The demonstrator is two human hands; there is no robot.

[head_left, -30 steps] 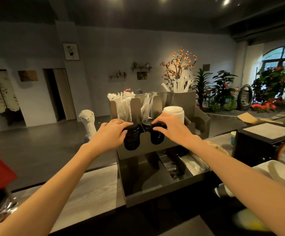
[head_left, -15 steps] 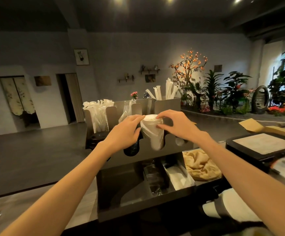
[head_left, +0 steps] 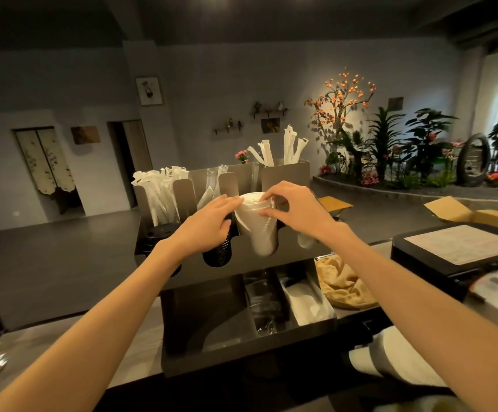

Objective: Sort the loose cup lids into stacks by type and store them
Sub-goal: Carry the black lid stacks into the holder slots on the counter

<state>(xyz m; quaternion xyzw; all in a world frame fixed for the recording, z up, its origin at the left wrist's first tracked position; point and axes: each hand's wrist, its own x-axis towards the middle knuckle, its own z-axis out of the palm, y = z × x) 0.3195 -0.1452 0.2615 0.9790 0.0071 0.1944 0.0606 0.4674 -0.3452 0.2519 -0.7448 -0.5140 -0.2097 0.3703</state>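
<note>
A tall stack of white cup lids (head_left: pixel 259 233) stands in a round slot of the grey metal organizer (head_left: pixel 241 270). My right hand (head_left: pixel 296 214) pinches the top of this stack between thumb and curled fingers. From the left, my left hand (head_left: pixel 209 224) rests its fairly straight fingers against the stack's upper side. A stack of black lids (head_left: pixel 221 252) fills the slot just left of it, partly behind my left hand. Another black stack (head_left: pixel 160 233) sits in the far-left slot. A further white stack (head_left: pixel 304 240) shows beside my right wrist.
Wrapped straws (head_left: pixel 160 188) stand in the organizer's rear bins, and napkins (head_left: pixel 307 301) lie in its lower tray. A beige cloth (head_left: pixel 345 285) lies to the right, beside a black machine (head_left: pixel 462 251). A cardboard box (head_left: pixel 476 214) sits behind that.
One second ago each hand was on a black lid stack. Both hands have since moved to the white stack, and over the last half second they have stayed there.
</note>
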